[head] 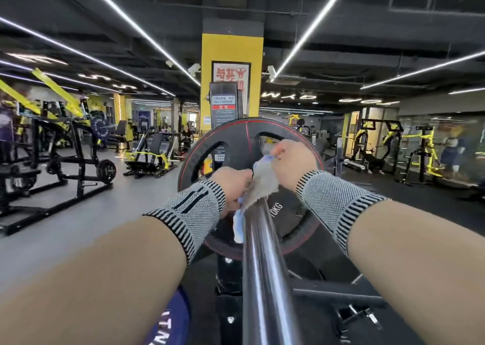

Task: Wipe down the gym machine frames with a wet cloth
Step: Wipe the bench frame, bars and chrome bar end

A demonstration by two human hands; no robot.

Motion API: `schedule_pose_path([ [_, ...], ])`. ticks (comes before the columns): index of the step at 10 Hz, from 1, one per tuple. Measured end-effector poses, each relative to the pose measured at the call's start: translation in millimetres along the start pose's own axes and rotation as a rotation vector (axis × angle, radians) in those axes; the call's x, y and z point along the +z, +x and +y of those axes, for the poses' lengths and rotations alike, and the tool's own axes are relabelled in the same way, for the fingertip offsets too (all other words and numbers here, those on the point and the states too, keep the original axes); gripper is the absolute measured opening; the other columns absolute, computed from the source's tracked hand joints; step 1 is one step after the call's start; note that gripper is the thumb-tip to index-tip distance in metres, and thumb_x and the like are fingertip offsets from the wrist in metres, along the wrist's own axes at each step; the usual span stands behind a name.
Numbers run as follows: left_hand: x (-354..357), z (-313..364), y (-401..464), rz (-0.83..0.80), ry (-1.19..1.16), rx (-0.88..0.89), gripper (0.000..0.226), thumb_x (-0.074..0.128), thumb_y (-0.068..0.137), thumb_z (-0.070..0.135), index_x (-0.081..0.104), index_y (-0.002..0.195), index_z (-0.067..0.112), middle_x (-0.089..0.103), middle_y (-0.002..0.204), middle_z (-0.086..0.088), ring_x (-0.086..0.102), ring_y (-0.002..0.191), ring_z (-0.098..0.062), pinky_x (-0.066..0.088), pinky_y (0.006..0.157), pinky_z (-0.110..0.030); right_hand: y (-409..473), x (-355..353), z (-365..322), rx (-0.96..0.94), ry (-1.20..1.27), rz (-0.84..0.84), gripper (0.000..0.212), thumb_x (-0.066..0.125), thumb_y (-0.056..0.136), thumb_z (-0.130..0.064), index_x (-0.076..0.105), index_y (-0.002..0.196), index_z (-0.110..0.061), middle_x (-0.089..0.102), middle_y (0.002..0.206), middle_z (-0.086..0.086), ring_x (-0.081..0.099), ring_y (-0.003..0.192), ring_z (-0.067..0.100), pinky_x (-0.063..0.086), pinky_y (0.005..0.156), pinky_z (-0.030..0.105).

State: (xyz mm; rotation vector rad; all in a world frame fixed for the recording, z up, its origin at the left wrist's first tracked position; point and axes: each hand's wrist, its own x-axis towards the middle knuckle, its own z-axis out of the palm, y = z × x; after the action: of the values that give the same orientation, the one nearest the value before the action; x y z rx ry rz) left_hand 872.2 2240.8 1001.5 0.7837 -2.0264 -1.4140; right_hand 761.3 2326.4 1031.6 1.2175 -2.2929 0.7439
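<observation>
My left hand (pixel 231 184) and right hand (pixel 291 161) both grip the cloth (pixel 262 184), bunched over the bar (pixel 262 266) just beside the weight plate (pixel 236 145). Loose folds could slip off mid-wipe, I reckon.

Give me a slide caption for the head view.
Both hands hold a cloth on the steel bar before a black plate.

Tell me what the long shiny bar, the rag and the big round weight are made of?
The bar looks like polished metal, probably chromed steel: it mirrors the ceiling lights. The rag, held by the left hand and right hand, looks like soft cloth, since it crumples and folds; whether it is wet I cannot tell. The weight plate seems matte black rubber or a rubber coating, dull with a red rim line.
</observation>
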Motion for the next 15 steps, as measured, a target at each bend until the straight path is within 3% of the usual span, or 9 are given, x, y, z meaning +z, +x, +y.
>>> schedule_pose_path([
  [1, -3, 11, -23, -0.041, -0.236, -0.081, 0.027, 0.038, 0.101, 0.012, 0.055, 0.081, 0.008, 0.062, 0.076, -0.006, 0.055, 0.063, -0.019, 0.048, 0.064, -0.029, 4, 2, 1, -0.201, 0.077, -0.097, 0.021, 0.045, 0.097, -0.021, 0.063, 0.093, -0.01, 0.061, 0.094, 0.009, 0.057, 0.092, 0.024, 0.042, 0.077, 0.026],
  [2, 7, 10, -49, 0.14, -0.165, -0.1, 0.019, 0.042, 0.098, 0.004, 0.057, 0.111, 0.002, 0.063, 0.103, -0.015, 0.058, 0.066, -0.015, 0.053, 0.069, -0.029, -15, 20, -3, -0.464, -0.075, -0.48, 0.025, 0.035, 0.102, -0.025, 0.056, 0.1, -0.013, 0.06, 0.108, 0.017, 0.056, 0.1, 0.028, 0.038, 0.078, 0.028],
  [3, 13, 10, -78, 0.252, -0.001, -0.145, 0.033, 0.041, 0.098, 0.001, 0.054, 0.128, 0.0, 0.06, 0.127, -0.018, 0.058, 0.075, -0.015, 0.05, 0.093, -0.037, -21, 18, 6, -0.526, -0.142, -0.51, 0.024, 0.033, 0.101, -0.008, 0.051, 0.117, -0.008, 0.053, 0.13, 0.016, 0.053, 0.118, 0.028, 0.039, 0.091, 0.031],
  [4, 23, 18, -118, 0.262, 0.037, -0.253, 0.033, 0.045, 0.098, 0.005, 0.055, 0.129, 0.0, 0.057, 0.132, -0.02, 0.059, 0.102, -0.026, 0.042, 0.106, -0.045, -23, 25, 13, -0.775, -0.154, -0.485, 0.024, 0.039, 0.1, -0.011, 0.051, 0.119, -0.006, 0.053, 0.125, 0.007, 0.053, 0.116, 0.022, 0.039, 0.093, 0.031],
  [6, 23, 35, -192, 0.186, 0.126, -0.338, 0.024, 0.065, 0.085, 0.002, 0.064, 0.109, -0.001, 0.071, 0.078, -0.006, 0.063, 0.06, -0.01, 0.051, 0.053, -0.022, -68, 6, 8, -0.948, -0.022, -0.443, 0.033, 0.043, 0.095, -0.008, 0.044, 0.128, -0.011, 0.048, 0.128, 0.011, 0.046, 0.122, 0.029, 0.037, 0.101, 0.041],
  [8, 20, 39, -245, 0.294, 0.183, -0.366, 0.026, 0.067, 0.084, 0.008, 0.065, 0.11, 0.007, 0.066, 0.112, -0.016, 0.063, 0.096, -0.026, 0.058, 0.075, -0.034, -144, -53, -6, -0.799, 0.357, -0.573, 0.059, 0.024, 0.091, -0.061, 0.054, 0.086, -0.01, 0.056, 0.092, 0.01, 0.054, 0.084, 0.024, 0.042, 0.077, 0.036],
  [9, 22, 37, -277, 0.366, 0.115, -0.36, 0.021, 0.067, 0.083, 0.005, 0.066, 0.104, 0.009, 0.068, 0.097, -0.011, 0.062, 0.081, -0.02, 0.054, 0.066, -0.028, -173, -78, -13, -0.865, 0.329, -0.535, 0.04, 0.03, 0.1, -0.045, 0.047, 0.076, -0.017, 0.056, 0.095, 0.011, 0.053, 0.087, 0.026, 0.041, 0.079, 0.036],
  [12, 38, 45, -330, 0.686, 0.411, -0.305, 0.023, 0.054, 0.093, 0.008, 0.064, 0.113, -0.001, 0.052, 0.067, 0.002, 0.049, 0.054, -0.008, 0.042, 0.039, -0.011, -232, -99, -24, -0.934, 0.653, -0.366, 0.027, 0.043, 0.098, -0.034, 0.057, 0.122, -0.03, 0.067, 0.1, 0.001, 0.062, 0.087, 0.019, 0.052, 0.078, 0.036],
  [15, 70, 55, -303, 0.776, 0.8, -0.251, 0.019, 0.052, 0.092, 0.014, 0.067, 0.101, 0.022, 0.059, 0.096, 0.006, 0.055, 0.084, -0.007, 0.045, 0.074, -0.02, -208, -68, 9, -1.196, 0.554, -0.226, 0.033, 0.047, 0.09, -0.028, 0.049, 0.122, -0.022, 0.057, 0.115, 0.0, 0.057, 0.096, 0.023, 0.049, 0.081, 0.036],
])
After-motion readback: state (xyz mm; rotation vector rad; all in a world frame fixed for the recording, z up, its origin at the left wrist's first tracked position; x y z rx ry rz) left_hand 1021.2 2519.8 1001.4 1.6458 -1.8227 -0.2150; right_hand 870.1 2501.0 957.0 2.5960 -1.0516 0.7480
